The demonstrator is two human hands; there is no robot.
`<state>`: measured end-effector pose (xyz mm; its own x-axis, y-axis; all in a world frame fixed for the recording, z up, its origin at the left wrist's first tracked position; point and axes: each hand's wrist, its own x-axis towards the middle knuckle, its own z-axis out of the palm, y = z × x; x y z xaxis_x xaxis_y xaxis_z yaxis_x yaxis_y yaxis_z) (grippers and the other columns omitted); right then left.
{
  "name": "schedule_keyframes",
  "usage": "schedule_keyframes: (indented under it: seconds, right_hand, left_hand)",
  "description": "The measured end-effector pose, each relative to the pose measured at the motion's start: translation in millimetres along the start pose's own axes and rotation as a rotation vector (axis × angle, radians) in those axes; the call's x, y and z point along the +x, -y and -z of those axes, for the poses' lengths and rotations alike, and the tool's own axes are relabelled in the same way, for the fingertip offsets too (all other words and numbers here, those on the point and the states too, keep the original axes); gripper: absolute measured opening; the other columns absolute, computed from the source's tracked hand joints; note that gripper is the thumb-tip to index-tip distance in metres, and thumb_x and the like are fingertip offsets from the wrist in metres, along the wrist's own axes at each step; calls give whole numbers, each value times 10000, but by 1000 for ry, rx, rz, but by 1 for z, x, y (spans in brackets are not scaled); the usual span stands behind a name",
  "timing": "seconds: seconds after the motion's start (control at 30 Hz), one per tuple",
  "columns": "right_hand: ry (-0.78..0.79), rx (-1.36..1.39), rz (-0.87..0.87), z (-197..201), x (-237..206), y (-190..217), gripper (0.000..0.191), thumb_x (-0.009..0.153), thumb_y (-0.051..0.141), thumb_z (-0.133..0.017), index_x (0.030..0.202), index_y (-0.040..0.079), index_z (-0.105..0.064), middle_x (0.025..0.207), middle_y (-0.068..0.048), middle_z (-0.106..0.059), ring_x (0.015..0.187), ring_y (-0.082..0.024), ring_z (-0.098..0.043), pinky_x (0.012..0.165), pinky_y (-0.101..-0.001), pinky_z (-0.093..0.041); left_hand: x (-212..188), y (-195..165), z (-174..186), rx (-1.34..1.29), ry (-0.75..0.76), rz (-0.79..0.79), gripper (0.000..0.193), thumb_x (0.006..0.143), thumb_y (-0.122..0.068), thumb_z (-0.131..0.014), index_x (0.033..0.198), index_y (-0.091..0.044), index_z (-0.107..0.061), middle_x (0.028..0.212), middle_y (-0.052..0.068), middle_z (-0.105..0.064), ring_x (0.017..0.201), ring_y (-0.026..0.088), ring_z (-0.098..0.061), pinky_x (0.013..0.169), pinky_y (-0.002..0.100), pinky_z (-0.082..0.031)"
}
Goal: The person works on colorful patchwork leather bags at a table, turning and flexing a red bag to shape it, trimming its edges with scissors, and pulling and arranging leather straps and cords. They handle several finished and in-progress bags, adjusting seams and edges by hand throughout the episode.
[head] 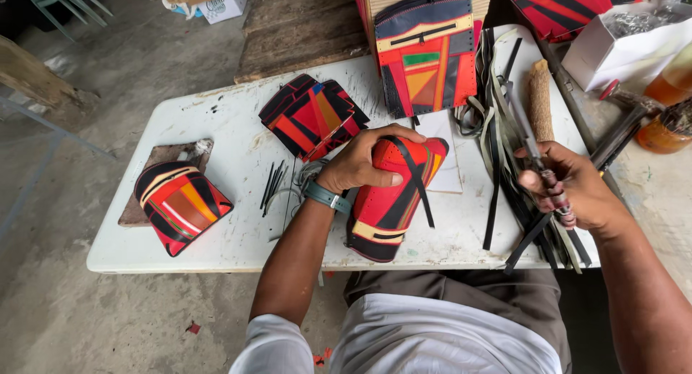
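Left hand [358, 165] clamped over red patchwork bag [389, 197], long axis running desk [238, 237] edge to centre. Right hand [577, 190] grasping tool [537, 158], well right of bag, blade pointing away.

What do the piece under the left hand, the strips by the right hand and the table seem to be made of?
Red and black patchwork bag piece: likely leather, smooth, faintly shiny panels with punched edge holes. Dark strips: probably leather lacing, thin, limp and matte. White table: perhaps painted wood or plastic; scuffed and stained, so uncertain. The tool in the right hand has a metal-looking blade.
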<state>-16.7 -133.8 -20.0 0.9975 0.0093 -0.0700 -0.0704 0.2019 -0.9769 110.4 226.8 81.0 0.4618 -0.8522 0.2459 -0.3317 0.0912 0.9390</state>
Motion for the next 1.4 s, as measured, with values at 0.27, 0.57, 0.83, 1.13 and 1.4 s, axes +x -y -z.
schedule_keyframes:
  seconds: [0.27, 0.57, 0.83, 1.13, 1.4]
  right_hand:
    - [-191, -301, -251, -74, -66, 26, 343, 1017, 259, -459, 1309, 145, -597, 764, -33, -673, 476, -193, -406, 443, -373, -344]
    - [-101, -926, 85, -156, -86, 2, 441, 780, 282, -664, 1181, 116, -582, 993, -121, -694, 729, -386, -676, 665, -479, -533]
    - [-120, -944, 52, -161, -96, -16, 478, 770, 303, -680, 1199, 119, -579, 1013, -125, -695, 781, -417, -675, 689, -502, -530]
    - [-159, -1042, 438, -173, -90, -22, 462, 773, 378, -668, 1138, 99, -611, 1053, -113, -665, 882, -374, -687, 664, -465, -543]
    - [-126, -1062, 329, -178, -86, -28, 499, 778, 425, -666, 1171, 120, -629, 1053, -97, -671, 787, -355, -692, 656, -461, -558]
  left_hand:
    - [13, 22, -38, 588, -641, -347, 667, 766, -128, -880, 1365, -51, -597, 1434, 135, -605, 1340, 281, -618, 1155, 390, -519]
    - [-8, 49, -63, 825, -762, -399, 908, 621, -342, -1000, 1368, -86, -552, 1437, 144, -550, 1310, 336, -592, 1122, 442, -527]
    - [-43, 39, -64, 877, -563, -334, 998, 616, -236, -984, 1442, -81, -446, 1529, 202, -418, 1397, 416, -483, 1184, 504, -451]
    - [-73, 50, -76, 894, -682, -380, 906, 701, -198, -1001, 1432, -101, -474, 1513, 166, -449, 1404, 354, -536, 1177, 450, -522]
    - [-74, 59, -78, 970, -859, -343, 929, 684, -320, -1017, 1408, -103, -477, 1486, 153, -466, 1384, 344, -532, 1174, 455, -512]
